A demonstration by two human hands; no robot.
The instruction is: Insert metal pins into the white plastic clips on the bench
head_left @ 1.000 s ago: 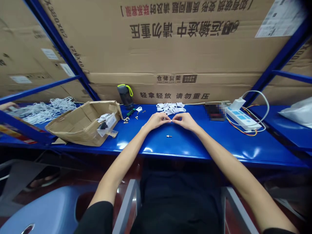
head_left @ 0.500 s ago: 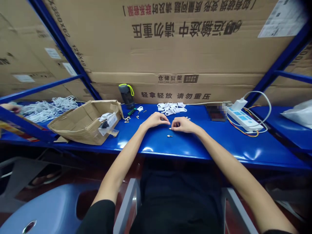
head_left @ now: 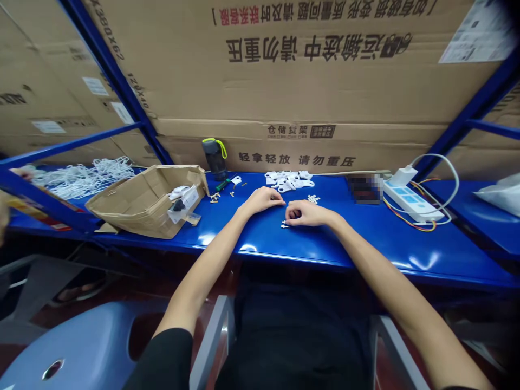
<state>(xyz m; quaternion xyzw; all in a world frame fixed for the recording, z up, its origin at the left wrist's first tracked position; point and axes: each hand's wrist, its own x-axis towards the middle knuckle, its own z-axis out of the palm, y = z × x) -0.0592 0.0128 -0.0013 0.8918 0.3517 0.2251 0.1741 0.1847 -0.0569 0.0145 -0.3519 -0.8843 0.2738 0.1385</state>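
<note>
My left hand [head_left: 262, 201] rests above the blue tabletop, thumb and fingertips brought together; anything between them is too small to make out. Just to its right, my right hand [head_left: 306, 213] is closed in a pinch, low on the table. At its fingertips is a small pin-like part [head_left: 283, 221] with a white end, close beside another such part [head_left: 283, 226] lying flat. Behind the right hand lies a little heap of small white pieces [head_left: 313, 199]. Farther back are several white plastic pieces [head_left: 287, 181] in a loose pile.
An open cardboard box [head_left: 134, 203] stands left, with small brass-coloured parts [head_left: 215, 198], a green-handled tool [head_left: 223, 184] and a dark bottle [head_left: 215, 158] nearby. A power strip [head_left: 412, 201] with cables lies right. White cords [head_left: 89, 176] and another person's hand [head_left: 22, 173] are far left.
My right hand has moved slightly towards me, bringing a pin-like part down beside the one on the table. The small white heap behind it is now uncovered. My left hand has hardly moved.
</note>
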